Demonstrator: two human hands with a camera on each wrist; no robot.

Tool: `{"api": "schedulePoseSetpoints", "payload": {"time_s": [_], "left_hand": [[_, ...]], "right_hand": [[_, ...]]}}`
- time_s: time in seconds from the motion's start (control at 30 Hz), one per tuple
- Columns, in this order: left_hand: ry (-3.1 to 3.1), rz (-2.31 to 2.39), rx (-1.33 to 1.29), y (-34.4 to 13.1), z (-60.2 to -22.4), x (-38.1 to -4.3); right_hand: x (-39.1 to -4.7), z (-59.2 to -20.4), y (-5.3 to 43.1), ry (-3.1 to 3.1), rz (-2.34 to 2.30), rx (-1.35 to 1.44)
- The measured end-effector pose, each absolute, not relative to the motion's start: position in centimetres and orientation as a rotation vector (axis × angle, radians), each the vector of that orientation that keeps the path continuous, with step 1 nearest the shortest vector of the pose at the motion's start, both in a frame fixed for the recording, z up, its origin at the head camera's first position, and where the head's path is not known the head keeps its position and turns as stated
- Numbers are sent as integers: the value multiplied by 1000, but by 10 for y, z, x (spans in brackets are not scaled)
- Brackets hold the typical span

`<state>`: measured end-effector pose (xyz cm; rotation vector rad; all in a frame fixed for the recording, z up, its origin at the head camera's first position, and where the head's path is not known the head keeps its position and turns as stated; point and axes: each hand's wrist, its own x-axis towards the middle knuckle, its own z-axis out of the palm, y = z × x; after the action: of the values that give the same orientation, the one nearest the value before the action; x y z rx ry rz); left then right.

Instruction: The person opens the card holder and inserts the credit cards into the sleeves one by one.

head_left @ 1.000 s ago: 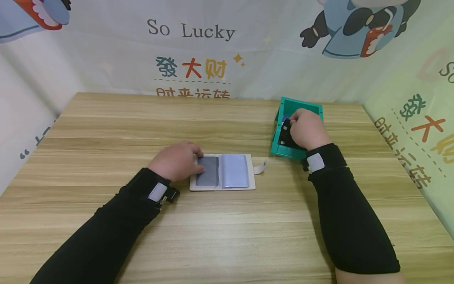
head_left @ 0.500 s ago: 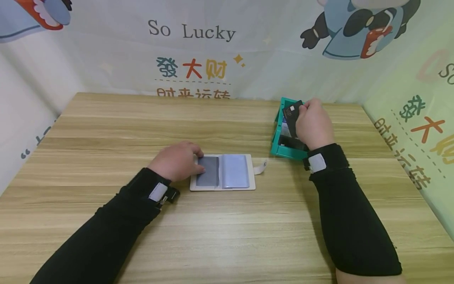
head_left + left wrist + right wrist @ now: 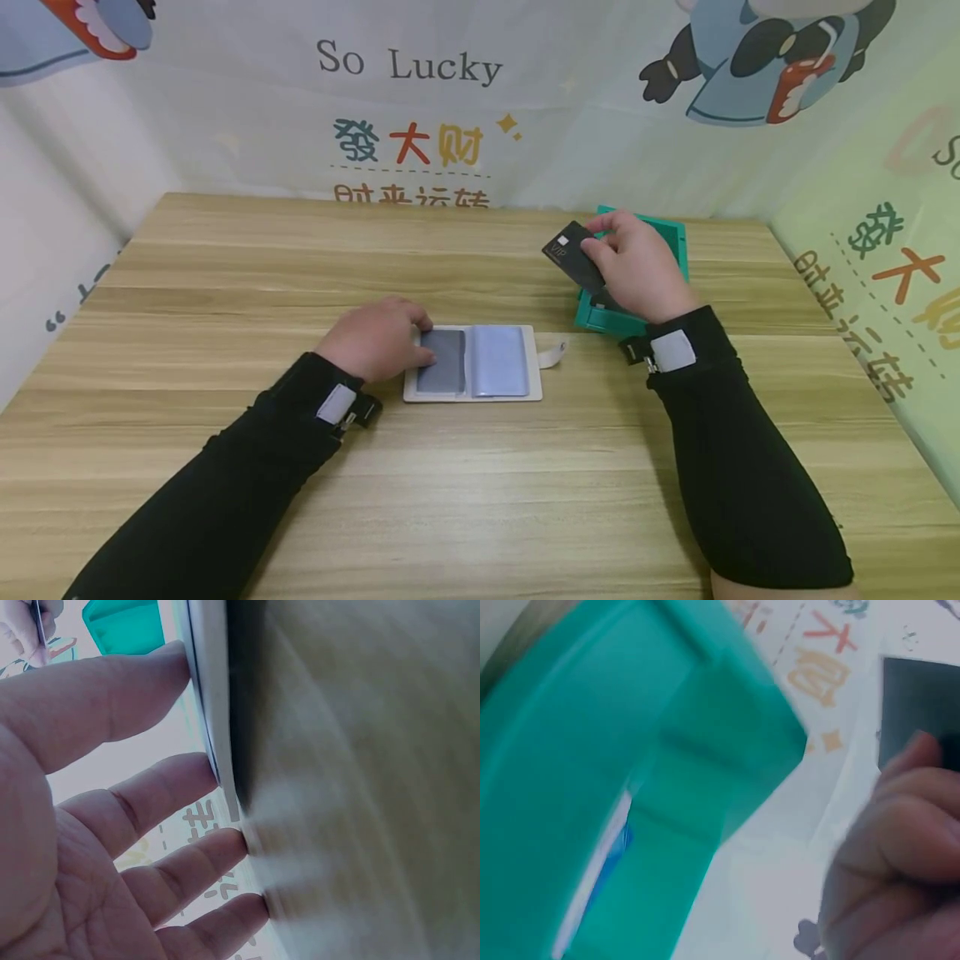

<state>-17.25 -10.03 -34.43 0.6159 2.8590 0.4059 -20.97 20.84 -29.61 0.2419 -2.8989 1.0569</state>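
My right hand [image 3: 637, 267] pinches a black VIP card [image 3: 573, 254] by one corner, above the left rim of the green box [image 3: 678, 242]. In the right wrist view the dark card [image 3: 915, 697] stands out past the curled fingers. An open card holder [image 3: 534, 387] lies flat on the table, with a grey sleeve at left and clear bluish sleeves at right. My left hand [image 3: 378, 340] rests on the holder's left edge, thumb on the grey sleeve. In the left wrist view that hand's fingers [image 3: 165, 787] are spread and fairly straight, with their tips at the holder's edge [image 3: 217, 712].
A white strap [image 3: 553, 356] sticks out from the holder's right side. Another dark card [image 3: 611, 302] shows inside the box, below my right hand. The wooden table [image 3: 450, 483] ends at a printed cloth backdrop [image 3: 540, 167] behind and at the sides.
My right hand has drawn the black VIP card up out of the green box and moved it left over the rim. My left hand has stayed in place on the card holder.
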Motion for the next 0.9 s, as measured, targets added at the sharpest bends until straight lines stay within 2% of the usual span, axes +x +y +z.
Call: {"api": "schedulePoseSetpoints", "payload": {"time_s": [0.33,0.9], "left_hand": [[2843,401,624,-99,-338,-169],[2781,369,671,-89,-334,-158]], "right_hand": [[-204,-306,185,-3090,1170,549],[-195,-324,158,-3225,1374,721]]}}
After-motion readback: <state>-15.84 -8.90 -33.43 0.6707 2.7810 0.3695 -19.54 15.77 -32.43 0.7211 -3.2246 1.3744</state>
